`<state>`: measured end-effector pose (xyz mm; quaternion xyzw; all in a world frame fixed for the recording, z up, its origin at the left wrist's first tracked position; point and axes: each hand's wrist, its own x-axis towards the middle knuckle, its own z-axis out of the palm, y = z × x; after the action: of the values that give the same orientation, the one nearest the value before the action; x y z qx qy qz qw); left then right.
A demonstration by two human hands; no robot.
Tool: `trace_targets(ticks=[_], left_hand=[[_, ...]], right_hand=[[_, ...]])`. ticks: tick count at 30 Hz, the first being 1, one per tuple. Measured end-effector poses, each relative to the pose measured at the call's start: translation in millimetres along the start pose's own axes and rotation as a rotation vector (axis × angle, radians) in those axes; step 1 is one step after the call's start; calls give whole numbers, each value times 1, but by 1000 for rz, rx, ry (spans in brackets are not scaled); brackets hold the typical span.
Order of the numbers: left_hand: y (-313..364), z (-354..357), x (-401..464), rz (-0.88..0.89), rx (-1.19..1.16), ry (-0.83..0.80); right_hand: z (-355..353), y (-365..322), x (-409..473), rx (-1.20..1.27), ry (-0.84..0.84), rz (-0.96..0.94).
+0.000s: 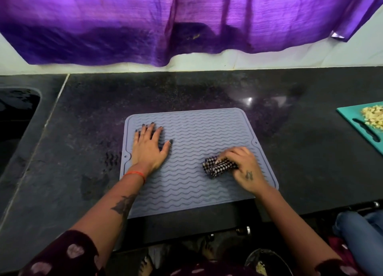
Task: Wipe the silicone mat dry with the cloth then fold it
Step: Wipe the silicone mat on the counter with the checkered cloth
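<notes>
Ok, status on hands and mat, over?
Left hand flat on mat. Right hand grips checked cloth on it. Mat unfolded, nothing obstructing.

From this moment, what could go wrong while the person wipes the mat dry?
1. The silicone mat hangs a little over the counter's front edge; a hard stroke toward the body might drag it off, though the left hand presses it flat.
2. The right hand holds the checked cloth bunched small, so the wavy grooves may stay wet.
3. A wide stroke right might reach the teal cutting board with chopped food.
</notes>
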<state>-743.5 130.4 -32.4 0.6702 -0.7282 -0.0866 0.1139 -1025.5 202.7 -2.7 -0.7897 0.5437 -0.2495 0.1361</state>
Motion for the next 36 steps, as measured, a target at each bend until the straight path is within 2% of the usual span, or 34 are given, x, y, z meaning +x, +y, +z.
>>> trace_targets(ticks=[5,8,10,13,17,22,24,26,29,33,36], left_hand=[[0,0,-1,2,20,2],[1,-1,-2,6,22,1],[1,-2,-2,4,21,0],[1,-2,-3,0,12,17],[2,-3,-3,-4,10,23],[3,-2,-3,-7,10,26],[2,-1,-3,-10,12,23],[1,-1,-3,-10,8,25],[1,0,-3,-6,4,36],[1,1,-3,-7,-4,65],[0,2,-3,-7,-7,74]], right_hand=[[20,1,22,-198,20,151],[8,8,38,-114,-58,113],[-3,12,53,-48,-51,68],[2,18,73,-127,17,110],[26,20,77,-239,-46,155],[4,41,103,-15,-196,69],[-2,46,115,-18,-108,79],[6,43,120,-121,-27,148],[25,38,117,-264,-60,175],[6,53,138,-160,-187,107],[-1,53,154,-177,-99,84]])
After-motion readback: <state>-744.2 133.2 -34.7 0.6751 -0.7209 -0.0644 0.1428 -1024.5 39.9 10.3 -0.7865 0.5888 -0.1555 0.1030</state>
